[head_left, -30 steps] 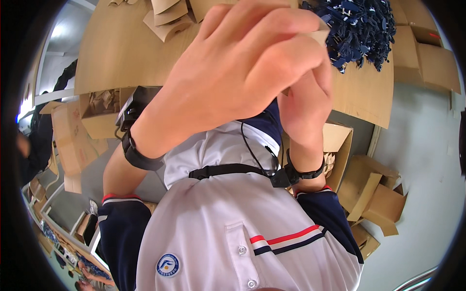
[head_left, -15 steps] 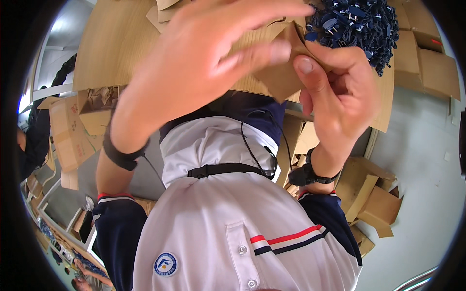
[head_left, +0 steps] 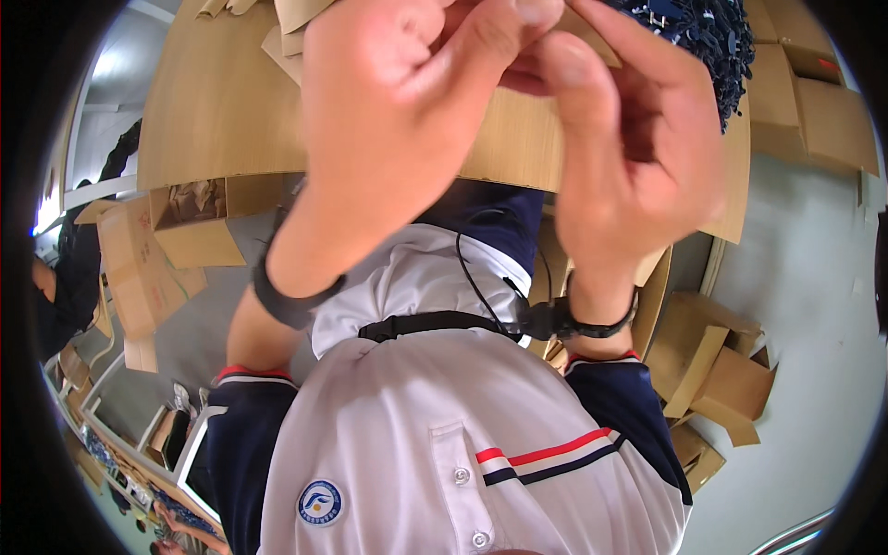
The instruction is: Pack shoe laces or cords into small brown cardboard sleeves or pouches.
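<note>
Two bare hands met over the far part of a wooden desk (head_left: 231, 116), with a brown paper piece (head_left: 594, 37) showing in a narrow sliver between them, just left of a heaped pile of dark blue plugs and cables (head_left: 712, 51). Most of the paper was hidden by fingers and the upper edge of the view.

The chief hazard, by judgement, lay in the paper itself: thin stock could have creased or torn had the two hands pulled unevenly, or slid loose had the thumb eased off. A second risk stood close by, since the back of the right hand was near the pile, and a careless outward swing could have snagged a cable and dragged others toward the desk's right edge.

The right hand (head_left: 638, 162) had its grip closed to a pinch, thumb and forefinger clamped on the paper, the remaining fingers curled in toward the palm. The left hand (head_left: 393, 120) was blurred, its fingers bent and its thumb reaching right to the paper; whether its grip was pressed together on the piece could not be told.

More brown paper sheets (head_left: 285, 57) lay at the desk's far left, beyond the left hand.
</note>
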A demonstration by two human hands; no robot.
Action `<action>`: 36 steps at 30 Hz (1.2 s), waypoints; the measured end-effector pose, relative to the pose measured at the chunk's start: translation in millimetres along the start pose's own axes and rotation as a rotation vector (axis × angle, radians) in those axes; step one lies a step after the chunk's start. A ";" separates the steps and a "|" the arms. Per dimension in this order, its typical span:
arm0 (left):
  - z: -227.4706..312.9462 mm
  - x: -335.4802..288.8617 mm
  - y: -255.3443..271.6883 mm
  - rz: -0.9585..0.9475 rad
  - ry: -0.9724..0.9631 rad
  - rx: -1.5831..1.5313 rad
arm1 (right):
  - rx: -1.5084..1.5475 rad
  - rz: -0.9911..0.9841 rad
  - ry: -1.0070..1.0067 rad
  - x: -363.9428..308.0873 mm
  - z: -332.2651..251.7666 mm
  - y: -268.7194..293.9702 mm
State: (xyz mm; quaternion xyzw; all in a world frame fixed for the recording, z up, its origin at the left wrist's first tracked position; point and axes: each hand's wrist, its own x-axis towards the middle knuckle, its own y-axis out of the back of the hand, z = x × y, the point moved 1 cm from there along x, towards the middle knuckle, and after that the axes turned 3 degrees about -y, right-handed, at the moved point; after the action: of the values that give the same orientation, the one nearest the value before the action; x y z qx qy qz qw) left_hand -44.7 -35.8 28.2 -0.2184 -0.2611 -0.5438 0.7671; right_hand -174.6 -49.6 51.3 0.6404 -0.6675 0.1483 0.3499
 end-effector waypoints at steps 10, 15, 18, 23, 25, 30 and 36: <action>20.2 -20.1 12.2 0.131 0.099 0.154 | -0.088 -0.097 -0.366 18.0 -31.0 -0.7; 29.9 -43.5 -4.9 -0.014 0.502 -0.275 | 0.016 -0.439 0.157 -12.2 38.3 8.6; 32.9 -51.7 -5.9 0.046 0.539 -0.331 | 0.144 -0.546 -0.050 -23.1 42.8 16.5; 28.7 -23.9 19.7 -0.678 0.469 -0.075 | 0.541 -1.256 -0.770 -28.5 38.9 34.1; 22.9 -17.6 13.5 -0.923 0.396 -0.268 | 0.680 -1.340 -0.733 -35.3 46.5 33.3; 10.1 -20.1 5.5 -1.125 0.412 -0.381 | 0.818 -1.503 -0.765 -45.1 55.4 38.7; 13.7 -31.7 6.1 -0.743 0.328 -0.230 | 1.119 -1.205 -0.756 -44.6 61.2 57.6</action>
State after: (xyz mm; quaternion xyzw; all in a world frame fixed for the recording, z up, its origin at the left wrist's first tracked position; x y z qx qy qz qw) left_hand -49.8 -2.6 18.2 -0.1044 -0.1342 -0.8367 0.5207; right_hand -249.7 -47.9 -7.1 0.9639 -0.1196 0.0227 -0.2369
